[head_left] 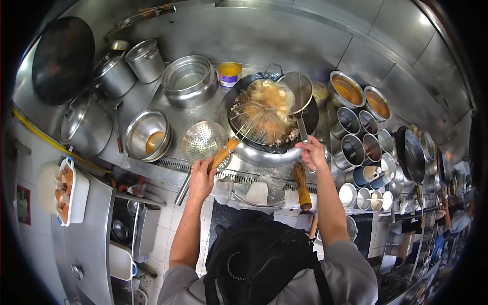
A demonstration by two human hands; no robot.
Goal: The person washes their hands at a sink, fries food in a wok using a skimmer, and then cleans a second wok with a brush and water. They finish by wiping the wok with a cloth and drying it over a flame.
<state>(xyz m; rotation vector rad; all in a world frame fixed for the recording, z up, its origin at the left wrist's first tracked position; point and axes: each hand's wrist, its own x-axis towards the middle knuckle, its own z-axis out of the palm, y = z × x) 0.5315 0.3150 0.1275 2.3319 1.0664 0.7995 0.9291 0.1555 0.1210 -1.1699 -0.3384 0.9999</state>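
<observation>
My left hand is closed round the wooden handle of a wire spider strainer. The strainer's wire basket lies over the frying food in a black wok of bubbling oil. In my right hand is the metal handle of a round fine-mesh strainer, which is held over the wok's right side. A perforated ladle rests on the counter beside my left hand, its handle passing just below that hand. Below the wok, near my right hand, is a bamboo wok brush.
Left of the wok stand a yellow-and-purple tin, a large steel pot and a steel bowl. To its right are bowls of amber liquid and several steel canisters. A white tub of food sits far left.
</observation>
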